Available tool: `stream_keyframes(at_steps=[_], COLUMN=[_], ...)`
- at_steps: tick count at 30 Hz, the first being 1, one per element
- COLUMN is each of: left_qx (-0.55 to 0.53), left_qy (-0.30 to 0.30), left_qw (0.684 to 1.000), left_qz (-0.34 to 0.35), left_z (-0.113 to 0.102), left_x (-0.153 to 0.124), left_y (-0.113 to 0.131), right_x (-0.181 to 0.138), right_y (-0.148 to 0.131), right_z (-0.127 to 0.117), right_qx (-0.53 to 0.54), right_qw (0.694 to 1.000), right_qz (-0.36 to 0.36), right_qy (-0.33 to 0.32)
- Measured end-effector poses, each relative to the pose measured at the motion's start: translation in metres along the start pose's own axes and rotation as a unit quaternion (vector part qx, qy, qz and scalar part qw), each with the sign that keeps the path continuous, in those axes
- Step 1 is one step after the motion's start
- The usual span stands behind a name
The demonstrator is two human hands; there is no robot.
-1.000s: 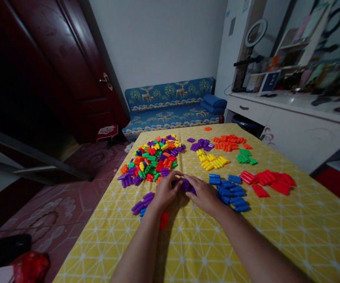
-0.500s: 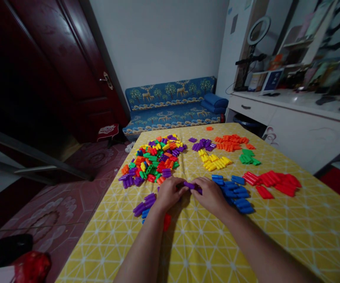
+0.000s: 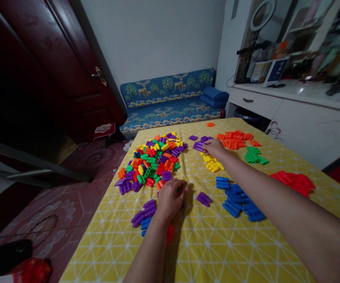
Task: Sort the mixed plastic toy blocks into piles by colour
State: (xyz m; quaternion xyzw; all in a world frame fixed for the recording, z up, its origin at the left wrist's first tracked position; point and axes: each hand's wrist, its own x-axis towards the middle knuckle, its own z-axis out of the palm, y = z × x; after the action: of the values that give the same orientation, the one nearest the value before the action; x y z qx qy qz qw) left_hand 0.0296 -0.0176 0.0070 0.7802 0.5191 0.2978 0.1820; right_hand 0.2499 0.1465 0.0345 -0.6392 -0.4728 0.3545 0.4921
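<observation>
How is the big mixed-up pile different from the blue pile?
Colour: the mixed-up pile has red, green, yellow, orange and purple pieces together, while the blue pile is all blue.
Size: the mixed-up pile is bigger and spreads wider than the blue pile.
Place: the mixed-up pile lies on the left side of the table, the blue pile on the right.
Both lie on the yellow patterned tablecloth.

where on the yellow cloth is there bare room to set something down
A wide bare patch: the near cloth between the forearms, short of the blue pieces. A narrower strip lies between the mixed pile and yellow pieces, beyond the left hand. Crowded: the mixed pile, and around the right hand, beside purple pieces and orange pieces.
</observation>
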Motion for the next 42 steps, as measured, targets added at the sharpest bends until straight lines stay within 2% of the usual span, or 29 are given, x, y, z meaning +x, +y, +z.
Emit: stream_keyframes(at_steps=[3,7,10,13,15,16,19,21,23,25,28,30,31,35,38,40,42], left_qx=[0.002,0.000,0.001,0.006,0.006,0.006,0.009,0.010,0.009,0.008,0.007,0.007,0.008,0.008,0.007,0.008,0.002], left_qy=[-0.004,-0.007,-0.007,-0.005,-0.004,-0.003,-0.002,-0.002,-0.003,-0.001,0.004,0.005,0.006,0.011,0.017,0.017,0.016], left_qw=[1.000,1.000,1.000,1.000,1.000,1.000,1.000,1.000,1.000,1.000,1.000,1.000,1.000,1.000,1.000,1.000,1.000], left_qz=[-0.008,-0.010,-0.011,-0.014,-0.014,-0.013,-0.011,-0.012,-0.010,-0.007,-0.002,0.000,0.000,-0.001,-0.007,-0.010,-0.012], left_z=[-0.001,-0.001,0.000,0.001,0.001,0.001,0.000,0.000,0.000,0.000,0.002,0.002,0.002,0.002,0.002,0.003,0.004], left_x=[0.000,0.000,0.000,0.000,0.000,0.000,0.001,0.001,0.000,0.000,0.000,0.000,0.000,0.000,-0.001,-0.001,-0.001], left_y=[0.001,0.000,0.000,-0.001,-0.001,0.000,0.001,0.002,0.002,0.002,0.000,-0.001,-0.001,-0.001,-0.002,-0.002,-0.003], right_x=[0.018,0.016,-0.007,-0.047,-0.080,-0.097,-0.144,-0.167,-0.176,-0.168,-0.124,-0.083,-0.062,-0.001,0.005,-0.014,-0.049], right_y=[0.000,0.002,0.003,-0.001,-0.004,-0.005,-0.004,0.001,0.007,0.010,0.007,-0.001,-0.005,-0.020,-0.021,-0.016,-0.008], right_z=[0.007,0.011,0.010,0.002,-0.007,-0.012,-0.023,-0.024,-0.021,-0.016,-0.012,-0.012,-0.013,-0.016,-0.014,-0.009,-0.002], right_qx=[0.043,0.074,0.071,0.012,-0.114,-0.194,-0.377,-0.424,-0.427,-0.395,-0.316,-0.272,-0.264,-0.239,-0.215,-0.180,-0.125], right_qw=[0.999,0.997,0.996,0.990,0.961,0.935,0.852,0.815,0.802,0.817,0.879,0.927,0.940,0.962,0.968,0.973,0.976], right_qz=[-0.002,-0.025,-0.045,-0.089,-0.152,-0.185,-0.254,-0.282,-0.301,-0.300,-0.238,-0.177,-0.162,-0.133,-0.130,-0.145,-0.173], right_qy=[0.015,0.018,-0.013,-0.112,-0.202,-0.233,-0.261,-0.274,-0.289,-0.294,-0.266,-0.186,-0.141,-0.013,0.022,0.008,-0.039])
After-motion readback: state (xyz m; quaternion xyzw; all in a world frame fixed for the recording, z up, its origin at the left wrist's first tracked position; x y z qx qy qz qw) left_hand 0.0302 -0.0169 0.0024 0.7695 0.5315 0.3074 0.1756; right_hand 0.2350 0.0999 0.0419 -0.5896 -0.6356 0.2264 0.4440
